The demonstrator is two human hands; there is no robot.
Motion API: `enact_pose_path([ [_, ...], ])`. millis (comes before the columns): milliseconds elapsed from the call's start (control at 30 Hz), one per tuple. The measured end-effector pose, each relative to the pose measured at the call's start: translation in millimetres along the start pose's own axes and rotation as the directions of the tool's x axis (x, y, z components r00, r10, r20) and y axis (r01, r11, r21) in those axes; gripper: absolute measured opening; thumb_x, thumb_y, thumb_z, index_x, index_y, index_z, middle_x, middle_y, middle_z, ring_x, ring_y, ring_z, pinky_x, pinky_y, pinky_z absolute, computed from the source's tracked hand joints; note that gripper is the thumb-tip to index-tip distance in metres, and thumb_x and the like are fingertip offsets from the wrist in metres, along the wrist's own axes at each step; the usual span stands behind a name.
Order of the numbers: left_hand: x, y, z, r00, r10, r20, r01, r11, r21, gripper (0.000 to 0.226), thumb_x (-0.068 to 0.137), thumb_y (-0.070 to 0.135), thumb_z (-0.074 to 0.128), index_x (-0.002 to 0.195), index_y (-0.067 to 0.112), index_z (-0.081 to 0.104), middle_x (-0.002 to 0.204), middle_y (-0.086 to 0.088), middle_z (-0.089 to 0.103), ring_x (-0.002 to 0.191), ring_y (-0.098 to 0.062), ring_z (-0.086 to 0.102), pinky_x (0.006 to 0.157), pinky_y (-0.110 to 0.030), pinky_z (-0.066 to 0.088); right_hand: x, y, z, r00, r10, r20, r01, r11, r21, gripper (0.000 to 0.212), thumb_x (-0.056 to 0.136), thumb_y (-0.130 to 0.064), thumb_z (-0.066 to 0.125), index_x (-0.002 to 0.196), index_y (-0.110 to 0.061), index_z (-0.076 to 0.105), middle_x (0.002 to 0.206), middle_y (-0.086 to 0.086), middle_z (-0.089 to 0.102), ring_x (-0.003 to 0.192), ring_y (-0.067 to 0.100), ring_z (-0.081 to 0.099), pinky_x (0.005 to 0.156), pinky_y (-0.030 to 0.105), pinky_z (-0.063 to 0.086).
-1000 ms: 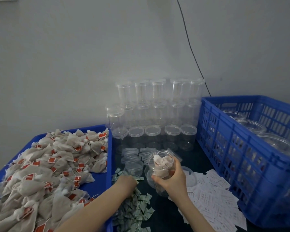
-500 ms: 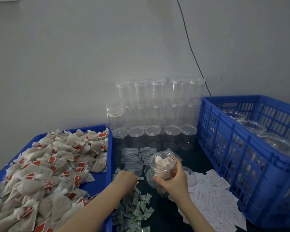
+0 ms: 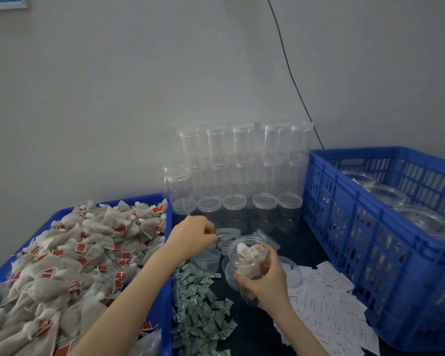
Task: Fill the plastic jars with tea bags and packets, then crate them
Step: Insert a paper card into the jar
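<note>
Dark tabletop (image 3: 254, 327) holds green packets (image 3: 203, 304) nearest. Right hand (image 3: 265, 281) grips an open jar (image 3: 249, 263) of tea bags; left hand (image 3: 190, 240) pinches what looks like one small packet (image 3: 221, 237) beside its mouth. Behind stand empty jars (image 3: 242, 176), blue crate (image 3: 344, 201) at right.

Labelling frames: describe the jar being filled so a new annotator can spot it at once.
Find the blue crate on the right and the stacked empty clear jars against the wall beside it. In front of the stack, the right hand grips one lidless jar, tilted toward the left hand. It alone holds tea bags; its neighbours are empty.
</note>
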State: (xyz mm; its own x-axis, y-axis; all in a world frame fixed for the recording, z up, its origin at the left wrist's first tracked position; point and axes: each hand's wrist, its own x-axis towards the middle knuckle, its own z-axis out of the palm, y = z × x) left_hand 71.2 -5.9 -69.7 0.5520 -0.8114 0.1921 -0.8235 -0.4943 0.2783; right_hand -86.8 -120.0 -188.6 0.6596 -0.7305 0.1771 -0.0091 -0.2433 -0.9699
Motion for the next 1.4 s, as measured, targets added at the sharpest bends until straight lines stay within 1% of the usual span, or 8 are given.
enact_pose_path([
  [100,5.3,13.8,-6.6,0.995,0.036,0.087,-0.008,0.953,-0.304,0.03,0.079,0.016,0.057,0.051,0.023,0.051,0.058,0.006,0.049,0.05,-0.003,0.04,0.054,-0.025,0.037,-1.2,-1.6,1.9,1.0,-0.007,0.012,0.007,1.0,0.0,0.108,0.04,-0.054,0.085,0.137,-0.027,0.045,0.124,-0.009,0.059,0.112,0.004,0.058,0.092,0.026,0.053],
  [200,8.4,26.2,3.9,0.981,0.071,0.183,-0.006,0.943,-0.333,0.03,0.082,0.016,0.054,0.053,0.022,0.049,0.054,0.009,0.043,0.049,-0.005,0.036,0.055,-0.024,0.034,-1.8,-4.2,2.3,1.0,-0.014,0.015,0.014,1.0,0.004,0.108,0.041,-0.053,0.086,0.137,-0.027,0.045,0.122,-0.012,0.061,0.107,-0.001,0.06,0.088,0.022,0.053],
  [433,17.8,45.2,26.2,0.975,0.126,0.184,-0.165,0.963,0.213,0.024,0.078,0.028,0.059,0.058,0.022,0.046,0.068,0.005,0.048,0.067,-0.017,0.048,0.051,-0.023,0.031,-3.3,-6.8,-8.9,0.999,-0.01,0.034,0.011,1.0,-0.024,0.111,0.041,-0.053,0.086,0.139,-0.025,0.043,0.126,-0.006,0.061,0.114,0.009,0.06,0.097,0.036,0.052],
  [533,21.1,56.2,29.5,0.97,0.172,0.173,-0.212,0.946,0.244,0.012,0.079,0.026,0.059,0.069,0.021,0.055,0.076,0.003,0.052,0.072,-0.019,0.053,0.054,-0.024,0.032,-3.8,-4.0,-17.0,1.0,-0.012,0.021,0.012,1.0,-0.024,0.101,0.047,-0.043,0.091,0.136,-0.025,0.046,0.121,-0.006,0.064,0.108,0.008,0.062,0.092,0.032,0.054],
  [667,27.1,61.7,36.1,0.964,0.194,0.183,-0.205,0.978,0.043,0.016,0.08,0.031,0.06,0.071,0.017,0.06,0.08,0.002,0.058,0.074,-0.017,0.056,0.061,-0.029,0.043,-2.4,0.3,-33.4,1.0,-0.008,-0.016,0.008,1.0,-0.011,0.093,0.056,-0.02,0.095,0.134,-0.025,0.046,0.118,-0.008,0.064,0.104,0.003,0.063,0.084,0.019,0.054],
  [833,34.0,69.6,49.7,0.992,0.069,0.105,-0.018,0.906,-0.424,0.028,0.09,0.032,0.056,0.063,0.026,0.056,0.059,0.011,0.054,0.051,0.001,0.045,0.049,-0.011,0.035,0.9,7.3,-63.0,0.995,0.016,-0.099,-0.016,1.0,0.001,0.094,0.058,-0.016,0.094,0.137,-0.026,0.045,0.121,-0.007,0.061,0.107,0.007,0.061,0.088,0.025,0.054],
  [1100,14.1,100.6,126.7,0.904,0.083,0.419,-0.154,0.979,0.137,0.033,0.094,0.032,0.048,0.094,0.003,0.064,0.092,-0.016,0.063,0.086,-0.03,0.061,0.072,-0.035,0.048,17.5,8.0,-109.3,0.966,0.024,-0.256,-0.02,1.0,0.02,0.091,0.06,-0.017,0.093,0.137,-0.017,0.046,0.123,-0.001,0.059,0.11,0.019,0.06,0.093,0.033,0.052],
  [1400,2.2,121.4,178.4,0.887,0.063,0.457,-0.117,0.989,0.09,0.036,0.084,0.043,0.063,0.103,0.012,0.057,0.109,-0.009,0.063,0.101,-0.027,0.058,0.077,-0.034,0.045,15.6,18.2,-129.3,0.964,0.029,-0.265,-0.016,0.998,0.053,0.092,0.059,-0.018,0.094,0.137,-0.02,0.046,0.122,-0.002,0.059,0.111,0.019,0.06,0.097,0.04,0.052],
])
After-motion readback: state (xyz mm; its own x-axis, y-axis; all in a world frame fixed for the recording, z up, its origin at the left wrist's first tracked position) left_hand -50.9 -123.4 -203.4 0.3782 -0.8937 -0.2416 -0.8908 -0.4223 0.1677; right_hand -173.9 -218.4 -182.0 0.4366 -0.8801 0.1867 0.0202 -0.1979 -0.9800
